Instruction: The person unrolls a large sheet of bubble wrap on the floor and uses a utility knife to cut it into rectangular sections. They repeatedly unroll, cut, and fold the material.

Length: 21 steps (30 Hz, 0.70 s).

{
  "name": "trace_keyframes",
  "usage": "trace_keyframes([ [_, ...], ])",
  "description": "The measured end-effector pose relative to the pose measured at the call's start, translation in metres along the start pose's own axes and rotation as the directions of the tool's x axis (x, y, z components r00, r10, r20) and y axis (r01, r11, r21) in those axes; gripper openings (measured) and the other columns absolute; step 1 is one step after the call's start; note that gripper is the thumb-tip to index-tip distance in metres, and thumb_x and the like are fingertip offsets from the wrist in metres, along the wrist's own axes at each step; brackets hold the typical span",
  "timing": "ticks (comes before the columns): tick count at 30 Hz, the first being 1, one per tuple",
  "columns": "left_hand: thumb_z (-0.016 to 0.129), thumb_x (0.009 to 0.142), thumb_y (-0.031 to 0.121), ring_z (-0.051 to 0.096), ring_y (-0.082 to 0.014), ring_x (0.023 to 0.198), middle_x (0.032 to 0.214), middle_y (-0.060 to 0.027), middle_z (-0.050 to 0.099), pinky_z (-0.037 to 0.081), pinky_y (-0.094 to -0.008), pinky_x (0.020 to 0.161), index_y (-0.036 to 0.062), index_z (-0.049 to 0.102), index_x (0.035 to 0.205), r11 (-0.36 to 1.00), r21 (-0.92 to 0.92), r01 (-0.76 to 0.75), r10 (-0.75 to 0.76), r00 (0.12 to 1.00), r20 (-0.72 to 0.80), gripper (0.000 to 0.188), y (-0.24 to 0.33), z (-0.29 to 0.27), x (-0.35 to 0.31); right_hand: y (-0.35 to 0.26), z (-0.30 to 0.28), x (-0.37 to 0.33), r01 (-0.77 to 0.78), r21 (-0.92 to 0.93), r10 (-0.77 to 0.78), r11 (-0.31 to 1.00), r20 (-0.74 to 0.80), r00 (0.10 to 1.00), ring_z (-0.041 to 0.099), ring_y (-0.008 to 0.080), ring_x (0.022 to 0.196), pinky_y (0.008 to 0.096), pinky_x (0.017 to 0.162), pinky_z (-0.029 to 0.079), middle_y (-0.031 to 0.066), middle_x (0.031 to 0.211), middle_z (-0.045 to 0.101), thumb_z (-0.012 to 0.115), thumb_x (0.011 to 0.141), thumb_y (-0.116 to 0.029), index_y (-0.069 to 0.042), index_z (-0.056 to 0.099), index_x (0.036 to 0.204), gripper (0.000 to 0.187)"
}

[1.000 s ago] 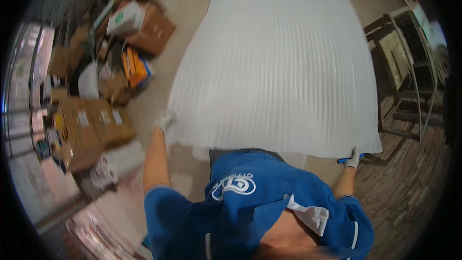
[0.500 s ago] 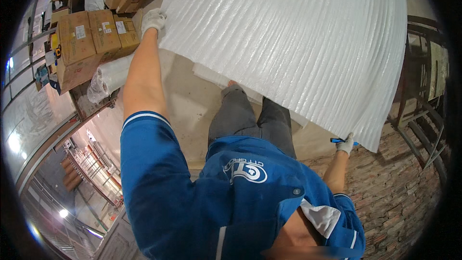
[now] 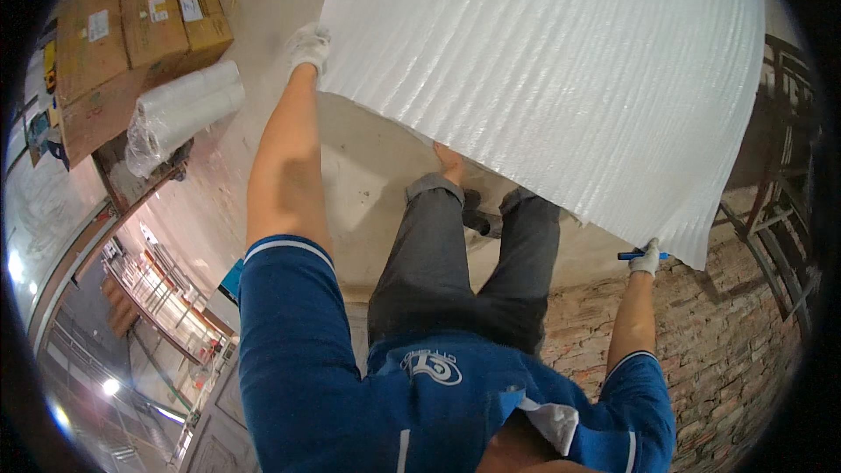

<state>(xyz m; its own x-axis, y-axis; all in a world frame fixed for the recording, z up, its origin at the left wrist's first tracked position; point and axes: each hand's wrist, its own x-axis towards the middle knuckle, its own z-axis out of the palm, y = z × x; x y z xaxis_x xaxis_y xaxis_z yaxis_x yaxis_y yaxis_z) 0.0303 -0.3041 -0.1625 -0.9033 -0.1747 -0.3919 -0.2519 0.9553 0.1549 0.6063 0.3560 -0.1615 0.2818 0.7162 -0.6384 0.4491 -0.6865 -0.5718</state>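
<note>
A wide white ribbed foam sheet spreads out in front of me, its near edge running slantwise from upper left to lower right. My left hand, in a white glove, is closed on the sheet's left edge near the corner. At the lower right, my gloved right hand grips the near edge close to the other corner. That hand also holds a slim blue tool, shaped like a utility knife, which sticks out on both sides of the fist. The fingertips under the sheet are hidden.
Cardboard boxes stand at the upper left. Beside them lies a clear-wrapped white roll. A brick wall is at the lower right, with a dark metal frame above it. My legs are below the sheet's near edge.
The sheet and both my hands have shifted to the right in the picture. Boxes and roll have slid left, and more of my legs and the floor shows. Both hands keep their hold.
</note>
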Motion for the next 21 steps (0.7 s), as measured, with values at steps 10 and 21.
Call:
trace_keyframes([
  [10, 0.061, 0.086, 0.026, 0.066, -0.0314, 0.105, 0.11, -0.0131, 0.071, 0.051, -0.0393, 0.089, 0.015, 0.072, 0.11, 0.971, 0.224, -0.082, 0.042, 0.984, 0.176, 0.029, -0.072, 0.2, 0.088, 0.131, 0.046, 0.101, -0.067, -0.169, 0.031, 0.983, -0.205, 0.978, 0.043, 0.0165, 0.055, 0.0345, 0.053, 0.039, -0.001, 0.062, 0.045, 0.061, 0.098, -0.037, -0.016, 0.049, 0.073, 0.035],
  [21, 0.056, 0.085, 0.03, 0.062, -0.0298, 0.116, 0.119, -0.0112, 0.068, 0.049, -0.0397, 0.097, 0.0213, 0.073, 0.113, 0.941, 0.339, -0.007, -0.032, 0.994, 0.108, 0.034, -0.191, 0.384, 0.114, 0.328, 0.079, 0.204, -0.219, -0.218, 0.195, 0.951, -0.123, 0.973, 0.047, 0.0169, 0.059, 0.035, 0.057, 0.043, 0.0001, 0.063, 0.048, 0.056, 0.1, -0.04, -0.015, 0.05, 0.076, 0.035],
])
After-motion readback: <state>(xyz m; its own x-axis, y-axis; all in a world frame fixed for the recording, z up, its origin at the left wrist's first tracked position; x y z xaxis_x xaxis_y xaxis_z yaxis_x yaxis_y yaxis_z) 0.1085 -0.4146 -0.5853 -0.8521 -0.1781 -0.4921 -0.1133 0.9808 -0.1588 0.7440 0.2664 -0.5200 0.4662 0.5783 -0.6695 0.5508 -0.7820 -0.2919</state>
